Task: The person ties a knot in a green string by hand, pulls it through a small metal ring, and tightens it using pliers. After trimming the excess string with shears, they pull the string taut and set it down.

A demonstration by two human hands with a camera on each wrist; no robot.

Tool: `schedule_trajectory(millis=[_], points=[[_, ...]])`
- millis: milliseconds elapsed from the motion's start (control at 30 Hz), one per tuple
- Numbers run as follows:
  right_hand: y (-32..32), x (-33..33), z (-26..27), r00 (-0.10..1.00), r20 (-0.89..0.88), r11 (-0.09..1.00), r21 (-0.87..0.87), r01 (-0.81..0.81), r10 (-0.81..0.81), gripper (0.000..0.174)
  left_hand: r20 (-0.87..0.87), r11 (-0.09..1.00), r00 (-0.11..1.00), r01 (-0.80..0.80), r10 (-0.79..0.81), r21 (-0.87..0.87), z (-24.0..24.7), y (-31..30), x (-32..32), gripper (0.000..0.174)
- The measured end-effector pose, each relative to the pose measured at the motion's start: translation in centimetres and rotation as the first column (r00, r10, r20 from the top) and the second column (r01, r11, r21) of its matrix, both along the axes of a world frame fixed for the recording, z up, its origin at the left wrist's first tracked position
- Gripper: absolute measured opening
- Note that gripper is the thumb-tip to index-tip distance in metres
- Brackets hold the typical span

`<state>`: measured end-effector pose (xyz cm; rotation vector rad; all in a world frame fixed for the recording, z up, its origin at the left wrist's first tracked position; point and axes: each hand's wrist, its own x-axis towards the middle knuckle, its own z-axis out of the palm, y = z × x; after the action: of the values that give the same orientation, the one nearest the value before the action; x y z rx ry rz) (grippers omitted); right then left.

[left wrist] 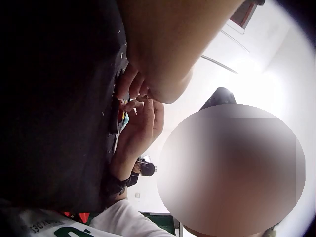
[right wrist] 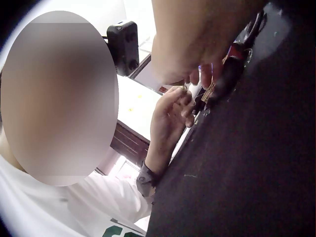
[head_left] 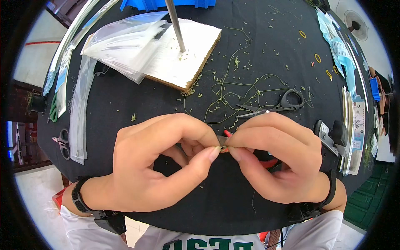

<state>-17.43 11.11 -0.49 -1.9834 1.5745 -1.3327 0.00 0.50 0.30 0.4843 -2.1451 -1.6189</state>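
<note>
Head view: clock centred on the pinch, 12 pointing away from the person.
Small piece [head_left: 224, 149]: at clock centre, between the fingertips; orange-brown with a greenish bit, too small and covered to identify.
Left hand [head_left: 160, 160]: 9 o'clock, thumb and index pinching the piece from its side.
Right hand [head_left: 281, 156]: 3 o'clock, thumb and index pinching the other side. Two-sided pinch probably there for fine control; a piece this tiny leaves no room for a fuller grip.
Red-handled tool [head_left: 269, 163]: 4 o'clock, mostly hidden under the right hand; type unclear. Likely parked close for quick pickup.
Black scissors [head_left: 284, 107]: between 1 and 2 o'clock, just beyond the right hand, lying flat. Looks like within-reach placement for cutting.
Green thread [head_left: 243, 84]: 12 to 1 o'clock, loose loops among clippings; reads as stock or offcuts pushed forward of the hands.
White-topped board [head_left: 198, 50]: 11 o'clock, metal rod [head_left: 177, 29] meeting its top; board probably acts as a base.
Clear plastic sleeves [head_left: 118, 48]: 10 to 11 o'clock, fanned partly over the board, presumably parked off the work spot.
Surface [head_left: 225, 191]: dark cloth, probably helps small bits show.
Wrist views: both hands meet at the fingertips; piece detail not readable.
</note>
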Motion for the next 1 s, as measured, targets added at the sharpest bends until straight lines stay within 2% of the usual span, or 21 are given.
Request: schedule_trajectory(millis=[233,300,367,500,567,633,733,867,1000], points=[[0.1,0.0,0.6,0.996,0.053,0.996,0.061,0.067,-0.07,0.019,0.009,1.0,1.0,-0.011,0.011,-0.017,0.0,0.1,0.1,0.009],[0.1,0.5,1.0,0.987,0.135,0.992,0.102,0.078,-0.091,0.019,0.001,0.999,1.0,-0.003,0.003,-0.036,-0.1,0.0,0.1,0.009],[0.0,0.5,1.0,0.987,0.148,0.993,0.105,0.052,-0.068,0.02,-0.005,0.998,1.0,0.007,-0.007,-0.054,-0.1,0.0,0.1,0.009],[0.1,-0.4,0.5,0.999,0.044,0.996,0.082,-0.031,0.027,0.019,-0.008,0.996,1.0,0.022,-0.023,-0.081,0.0,-0.1,0.1,0.009],[0.2,-0.4,0.6,0.996,0.084,0.993,0.114,-0.008,-0.002,0.017,-0.011,0.997,1.0,0.017,-0.018,-0.076,0.0,-0.1,0.0,0.009],[0.3,0.1,0.7,0.975,0.203,0.984,0.171,0.055,-0.09,0.015,-0.019,0.998,1.0,0.001,-0.003,-0.06,0.0,0.0,0.0,0.009],[0.5,0.6,1.0,0.944,0.301,0.957,0.285,0.048,-0.137,0.012,-0.017,0.999,0.999,-0.044,0.043,-0.027,0.1,0.1,0.0,0.009],[0.3,0.3,1.0,0.977,0.214,0.978,0.209,-0.03,-0.016,0.014,-0.06,0.999,0.998,-0.029,0.026,-0.04,0.0,0.2,-0.1,0.009],[0.1,0.3,0.8,0.985,0.174,0.988,0.152,-0.023,-0.003,0.014,-0.089,0.997,0.994,-0.062,0.057,-0.053,-0.3,0.5,-0.3,0.009]])
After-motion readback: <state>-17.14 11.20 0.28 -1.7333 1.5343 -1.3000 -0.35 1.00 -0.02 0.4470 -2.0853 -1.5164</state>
